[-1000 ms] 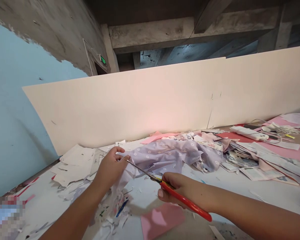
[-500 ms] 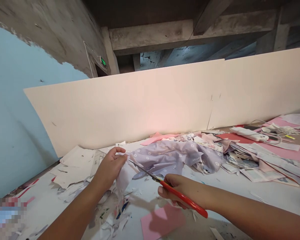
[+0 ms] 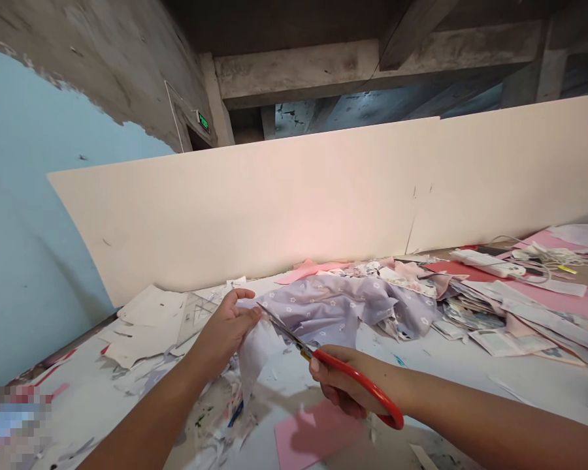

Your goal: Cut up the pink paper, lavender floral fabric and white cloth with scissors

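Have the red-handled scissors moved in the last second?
Yes: against the pink card, the red-handled scissors have swung, their tips going up and to the right, their handle end going left.

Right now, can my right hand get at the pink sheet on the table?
Probably yes, once it is free. The right hand appears to be just above the pink sheet, and nothing seems to lie between them. But it is holding the red-handled scissors, so those would likely need setting down first.
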Motion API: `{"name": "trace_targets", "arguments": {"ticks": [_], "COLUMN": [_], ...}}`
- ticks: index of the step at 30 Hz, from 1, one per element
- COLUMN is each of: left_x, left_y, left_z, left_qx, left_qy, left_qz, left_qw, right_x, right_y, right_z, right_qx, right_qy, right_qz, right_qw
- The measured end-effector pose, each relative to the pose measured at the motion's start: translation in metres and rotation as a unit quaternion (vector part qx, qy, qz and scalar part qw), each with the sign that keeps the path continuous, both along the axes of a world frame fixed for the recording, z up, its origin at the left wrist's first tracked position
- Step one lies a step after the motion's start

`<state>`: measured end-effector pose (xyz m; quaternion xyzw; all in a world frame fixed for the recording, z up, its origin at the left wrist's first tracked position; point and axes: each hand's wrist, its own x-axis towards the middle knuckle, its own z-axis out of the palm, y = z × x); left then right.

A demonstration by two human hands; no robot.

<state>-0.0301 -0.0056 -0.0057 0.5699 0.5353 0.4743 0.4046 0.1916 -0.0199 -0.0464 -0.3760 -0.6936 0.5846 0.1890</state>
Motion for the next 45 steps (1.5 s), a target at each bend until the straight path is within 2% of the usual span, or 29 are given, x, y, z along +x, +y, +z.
{"name": "trace_targets", "arguments": {"ticks": [7,16,22,28,32,38,45], "left_x": [0.004,0.01,0.01,0.01,0.013,0.013,0.008], "left_y": [-0.002,-0.003,-0.002,-0.003,-0.007,-0.009,-0.004], "left_z": [-0.005,-0.007,-0.01,-0.006,-0.001,0.001,-0.002], "left_qx": [0.002,0.001,0.013,0.014,0.017,0.0,0.009], "left_qy": [0.015,0.031,0.031,0.048,0.062,0.069,0.047], "left_qz": [-0.024,-0.027,-0.018,-0.029,-0.002,-0.008,-0.028], "left_qw": [1.0,0.999,0.999,0.998,0.998,0.998,0.998], "right_x": [-0.002,-0.005,-0.008,-0.009,-0.009,-0.009,-0.013], "right_y": [0.002,-0.001,-0.004,-0.004,-0.008,-0.012,-0.009], "right_z": [-0.005,-0.004,-0.007,-0.009,-0.007,-0.003,-0.006], "right_qx": [0.001,-0.007,-0.015,-0.012,-0.007,0.033,0.023], "right_qy": [0.018,0.033,0.037,0.022,0.009,-0.026,0.043], "right_qz": [0.004,0.02,0.003,0.004,-0.005,-0.027,-0.046], "right_qw": [1.0,0.999,0.999,1.0,1.0,0.999,0.998]}}
